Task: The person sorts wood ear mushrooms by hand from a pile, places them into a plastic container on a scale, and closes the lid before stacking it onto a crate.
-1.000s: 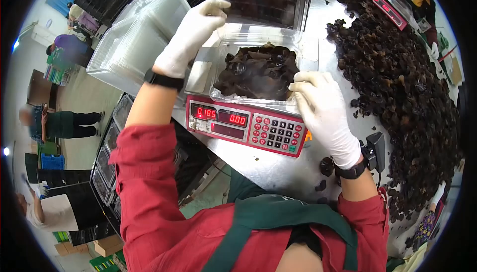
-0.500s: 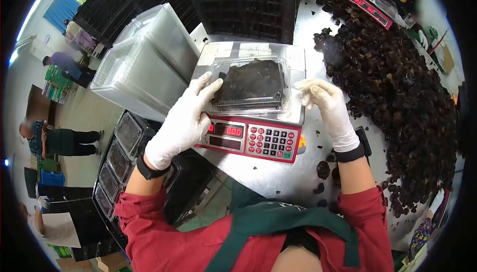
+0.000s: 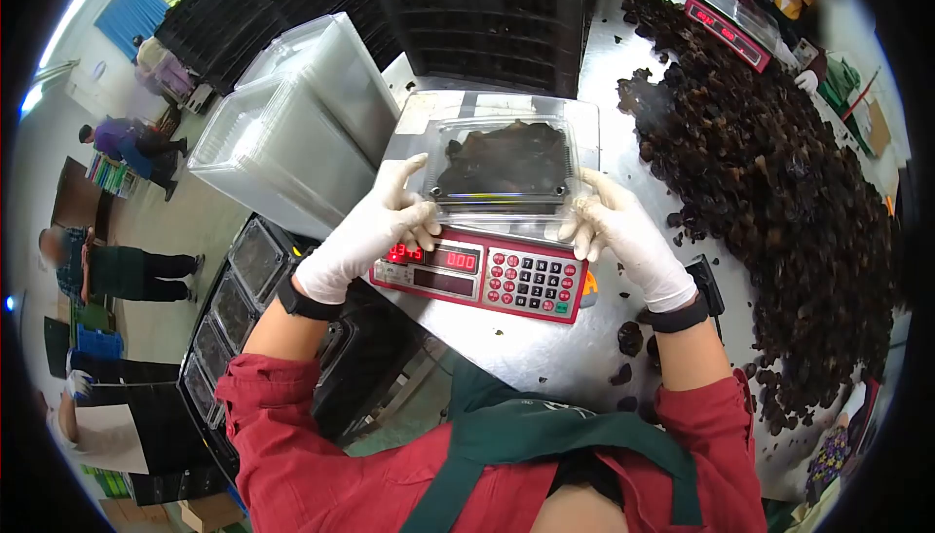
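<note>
A clear plastic clamshell box filled with dark dried fungus sits on a red digital scale, its lid down. My left hand, in a white glove, grips the box's front left corner. My right hand, also gloved, presses on the front right corner. Both thumbs lie on the lid's front edge.
A big heap of dark dried fungus covers the steel table at right. Stacks of empty clear boxes stand at left, black crates behind. A second red scale and another person sit at the far right. People stand on the floor at left.
The lid, open a second ago, has been folded down over the fungus. Both hands have come to the box's front corners.
</note>
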### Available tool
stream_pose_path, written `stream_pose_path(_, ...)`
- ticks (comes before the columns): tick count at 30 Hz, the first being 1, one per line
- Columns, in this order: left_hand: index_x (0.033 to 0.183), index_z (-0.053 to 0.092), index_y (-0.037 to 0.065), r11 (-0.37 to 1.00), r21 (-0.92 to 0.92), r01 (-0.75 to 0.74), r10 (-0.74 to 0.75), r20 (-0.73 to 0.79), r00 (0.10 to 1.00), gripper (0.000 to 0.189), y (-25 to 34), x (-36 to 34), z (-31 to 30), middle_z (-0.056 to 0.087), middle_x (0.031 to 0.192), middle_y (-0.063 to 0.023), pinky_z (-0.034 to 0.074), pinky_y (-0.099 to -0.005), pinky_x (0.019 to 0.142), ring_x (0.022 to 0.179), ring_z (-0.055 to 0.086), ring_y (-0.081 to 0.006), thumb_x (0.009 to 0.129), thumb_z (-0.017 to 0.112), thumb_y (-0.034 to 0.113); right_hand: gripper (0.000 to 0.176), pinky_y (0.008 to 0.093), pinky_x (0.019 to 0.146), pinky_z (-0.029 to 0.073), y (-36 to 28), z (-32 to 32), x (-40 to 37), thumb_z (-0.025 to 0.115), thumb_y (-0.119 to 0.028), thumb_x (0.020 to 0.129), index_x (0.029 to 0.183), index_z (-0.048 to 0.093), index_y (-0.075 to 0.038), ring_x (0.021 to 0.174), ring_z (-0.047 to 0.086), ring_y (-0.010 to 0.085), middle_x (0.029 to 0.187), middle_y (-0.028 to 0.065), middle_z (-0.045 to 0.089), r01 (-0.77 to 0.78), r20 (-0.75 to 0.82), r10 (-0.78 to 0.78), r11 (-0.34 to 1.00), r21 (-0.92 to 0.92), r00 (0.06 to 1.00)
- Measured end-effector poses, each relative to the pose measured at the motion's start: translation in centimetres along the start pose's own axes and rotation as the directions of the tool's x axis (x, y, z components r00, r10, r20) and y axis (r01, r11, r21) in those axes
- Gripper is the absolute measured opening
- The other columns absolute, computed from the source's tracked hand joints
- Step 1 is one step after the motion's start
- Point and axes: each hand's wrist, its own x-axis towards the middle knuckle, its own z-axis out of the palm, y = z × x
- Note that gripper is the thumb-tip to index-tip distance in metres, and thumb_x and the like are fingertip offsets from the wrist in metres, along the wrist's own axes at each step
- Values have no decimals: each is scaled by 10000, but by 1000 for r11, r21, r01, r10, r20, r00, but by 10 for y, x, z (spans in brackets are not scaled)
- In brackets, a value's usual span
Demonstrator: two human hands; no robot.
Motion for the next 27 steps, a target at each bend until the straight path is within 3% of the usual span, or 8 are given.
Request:
stream_pose_path(3, 1572, 188, 77, 995, -99, 19, -18, 14, 1000, 675, 6, -4, 17, 654, 936, -99, 498, -248, 714, 753, 667, -164, 1006, 548, 146, 563, 193, 493, 484, 3, -9, -4, 495, -164, 1033, 1523, 296, 29, 584, 610, 84, 817, 85, 680, 50, -26, -52, 997, -66, 998)
stream_pose_path(9, 1560, 202, 51, 946, -323, 33, -44, -28, 999, 696, -3, 5, 50, 654, 939, -89, 511, -247, 728, 825, 664, -165, 974, 578, 62, 596, 178, 481, 446, 8, -24, -20, 541, -104, 992, 1520, 301, 33, 544, 570, 66, 802, 90, 682, 43, -85, -39, 998, 44, 996)
stream_pose_path(12, 1521, 242, 6, 890, -446, -92, 86, -32, 996, 678, -11, 4, 58, 642, 888, -116, 536, -294, 751, 787, 653, -179, 940, 589, -31, 589, 174, 484, 438, 12, -31, -29, 524, -52, 976, 1519, 309, 28, 542, 566, 70, 808, 114, 692, 110, -100, -103, 992, 65, 990)
stream_pose_path(17, 1535, 223, 50, 928, -286, -239, 224, -84, 971, 728, 33, -41, 79, 617, 848, -50, 519, -305, 821, 806, 656, -152, 925, 620, 10, 686, 157, 475, 430, 4, -35, -62, 582, -94, 936, 1534, 272, 39, 565, 547, 56, 829, 67, 634, 252, -153, -245, 967, 24, 957)
stream_pose_path(19, 1550, 217, 79, 930, -258, -260, 271, 5, 963, 756, 43, -59, 81, 628, 885, -46, 517, -305, 838, 879, 649, -142, 914, 620, 16, 722, 181, 485, 457, 2, -41, -74, 618, -87, 934, 1543, 250, 34, 527, 554, 75, 881, 126, 688, 327, -169, -309, 941, 91, 936)
stream_pose_path(20, 1554, 233, 91, 945, -151, -290, 298, 29, 954, 769, 48, -70, 76, 624, 1036, -75, 515, -315, 870, 958, 635, -152, 900, 632, 29, 722, 181, 485, 457, 0, -40, -78, 617, -87, 934, 1543, 250, 34, 527, 554, 75, 881, 126, 688, 334, -163, -317, 938, 88, 934)
stream_pose_path(25, 1502, 332, 85, 906, -23, -422, 420, -54, 906, 730, 51, -93, 70, 529, 1268, -104, 502, -352, 944, 1119, 575, -191, 874, 703, 56, 897, 186, 499, 480, -5, -34, -89, 757, -154, 869, 1541, 206, 66, 569, 582, 81, 1031, 154, 685, 378, -113, -361, 877, 297, 926)
stream_pose_path(27, 1465, 353, 80, 874, -363, -324, 333, -39, 942, 719, 43, -94, 71, 511, 1338, -171, 506, -373, 983, 1212, 551, -201, 871, 756, 117, 856, 186, 498, 477, -5, -29, -90, 720, -106, 872, 1541, 213, 65, 568, 581, 83, 1030, 156, 684, 367, -84, -358, 891, 268, 930)
